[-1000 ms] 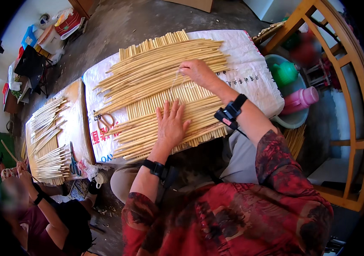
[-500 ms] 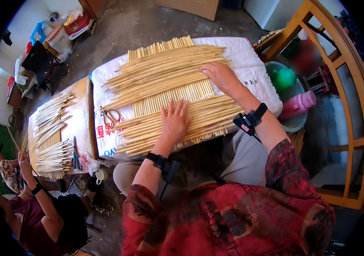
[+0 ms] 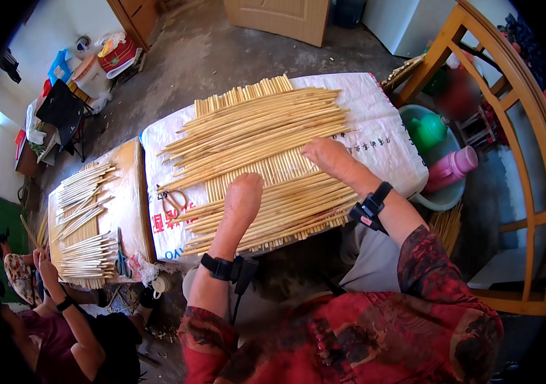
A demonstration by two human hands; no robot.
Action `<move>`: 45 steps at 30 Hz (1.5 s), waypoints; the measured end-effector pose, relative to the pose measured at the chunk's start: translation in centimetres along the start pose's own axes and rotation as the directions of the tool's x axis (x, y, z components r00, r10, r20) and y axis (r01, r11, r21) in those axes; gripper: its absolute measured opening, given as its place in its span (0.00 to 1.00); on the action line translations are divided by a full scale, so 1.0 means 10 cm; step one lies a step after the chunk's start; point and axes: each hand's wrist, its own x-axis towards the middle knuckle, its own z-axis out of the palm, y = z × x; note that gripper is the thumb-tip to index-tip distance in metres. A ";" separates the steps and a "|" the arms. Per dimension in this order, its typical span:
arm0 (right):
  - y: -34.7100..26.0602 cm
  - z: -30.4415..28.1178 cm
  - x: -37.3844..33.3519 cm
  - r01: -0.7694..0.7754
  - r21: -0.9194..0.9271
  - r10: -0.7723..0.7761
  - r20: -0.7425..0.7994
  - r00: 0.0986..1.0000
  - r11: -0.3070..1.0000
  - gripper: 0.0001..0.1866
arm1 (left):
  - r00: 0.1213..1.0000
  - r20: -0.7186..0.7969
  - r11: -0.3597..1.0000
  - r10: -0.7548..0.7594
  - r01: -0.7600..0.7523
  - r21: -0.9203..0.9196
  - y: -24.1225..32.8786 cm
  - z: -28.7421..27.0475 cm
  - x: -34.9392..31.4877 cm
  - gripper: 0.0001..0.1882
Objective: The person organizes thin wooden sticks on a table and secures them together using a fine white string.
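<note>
The left hand [image 3: 243, 200] is drawn in, knuckles up and fingertips hidden, so I cannot tell what it grips. With the clock centred on the slatted mat [image 3: 279, 168], this hand sits at seven and the right hand [image 3: 329, 155] between two and three, its fingers likewise curled under, any hold unclear.

The mat lies mid-table, only a strip and its edges bare: long sticks [image 3: 257, 131] cover it toward twelve and a second layer of sticks [image 3: 298, 201] toward six. Scissors [image 3: 174, 203] lie at eight, just beside the stick ends on the white table cover [image 3: 382, 115].

At three, off the table edge, a basin [image 3: 442, 200] holds green and pink vessels, with a wooden frame [image 3: 524, 160] beyond. A smaller table [image 3: 133, 192] adjoins toward eight to nine, bearing more sticks; past it sits a co-worker [image 3: 81, 333].
</note>
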 end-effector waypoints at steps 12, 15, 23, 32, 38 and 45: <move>0.05 0.45 0.06 -0.016 -0.168 0.013 -0.019 1.000 0.986 0.04 | 0.988 0.050 0.977 -0.144 0.150 -0.151 -0.20 0.10 0.19 0.11; -0.02 0.43 0.02 -0.062 -0.234 0.063 -0.003 0.998 0.970 0.03 | 0.971 0.173 0.969 -0.166 0.193 -0.155 -0.14 0.07 0.19 0.12; 0.01 0.36 0.20 -0.008 -0.249 -0.028 -0.141 0.990 0.968 0.04 | 0.972 0.141 0.959 -0.189 0.213 -0.186 -0.06 0.14 0.20 0.12; 0.10 0.51 0.37 0.034 -0.259 -0.088 -0.197 0.976 0.965 0.04 | 0.986 0.123 0.949 -0.115 0.146 -0.279 -0.11 0.25 0.14 0.11; 0.09 0.46 0.37 0.045 -0.230 -0.092 -0.201 0.975 0.972 0.07 | 0.960 0.207 0.902 -0.189 0.253 -0.350 0.00 0.20 0.18 0.12; 0.08 0.46 0.40 0.087 -0.240 -0.113 -0.100 0.989 0.967 0.07 | 0.920 0.303 0.828 -0.250 0.365 -0.425 -0.11 0.27 0.16 0.12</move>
